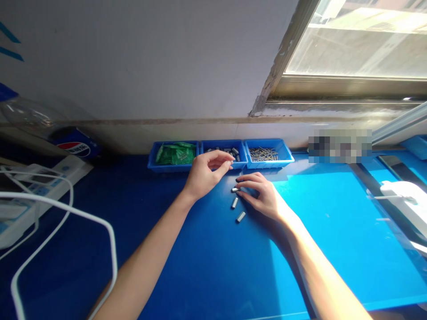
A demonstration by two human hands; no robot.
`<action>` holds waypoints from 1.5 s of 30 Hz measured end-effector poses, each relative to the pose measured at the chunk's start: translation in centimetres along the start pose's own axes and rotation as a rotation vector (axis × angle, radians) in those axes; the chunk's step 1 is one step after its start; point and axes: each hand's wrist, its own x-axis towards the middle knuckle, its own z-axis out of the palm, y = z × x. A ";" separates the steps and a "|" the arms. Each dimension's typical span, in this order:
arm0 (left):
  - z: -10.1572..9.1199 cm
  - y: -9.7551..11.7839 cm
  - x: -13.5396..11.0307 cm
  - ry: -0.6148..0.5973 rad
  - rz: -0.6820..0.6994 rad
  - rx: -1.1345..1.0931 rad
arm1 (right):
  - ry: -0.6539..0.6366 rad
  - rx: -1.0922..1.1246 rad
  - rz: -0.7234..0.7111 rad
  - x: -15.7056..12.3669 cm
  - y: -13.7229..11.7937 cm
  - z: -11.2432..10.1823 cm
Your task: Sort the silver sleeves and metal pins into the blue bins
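My left hand (207,171) reaches toward the middle blue tray (242,163), fingers curled together at its front rim; whether they hold a part I cannot make out. My right hand (260,194) rests on the blue mat (213,266) with fingers bent, its fingertips touching a small silver metal piece (235,190). Two more silver pieces (235,203) (240,217) lie on the mat just left of that hand. The middle tray holds several similar silver pieces.
A left tray (153,162) holds green bags, a right tray (287,156) holds thin metal pins. A white power strip (40,182) and white cable (66,209) lie at left, with a plastic bottle (50,129) behind. A window and white device (405,193) are at right.
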 end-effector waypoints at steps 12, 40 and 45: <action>0.1 -0.5 -0.1 -0.167 -0.044 0.108 | 0.058 -0.109 0.018 0.0 0.9 0.2; 0.8 0.4 -0.7 -0.354 -0.101 -0.044 | 0.242 0.673 0.423 1.3 -3.2 0.0; 0.5 0.5 -0.6 -0.348 -0.125 -0.077 | 0.233 0.690 0.426 1.2 -3.4 0.2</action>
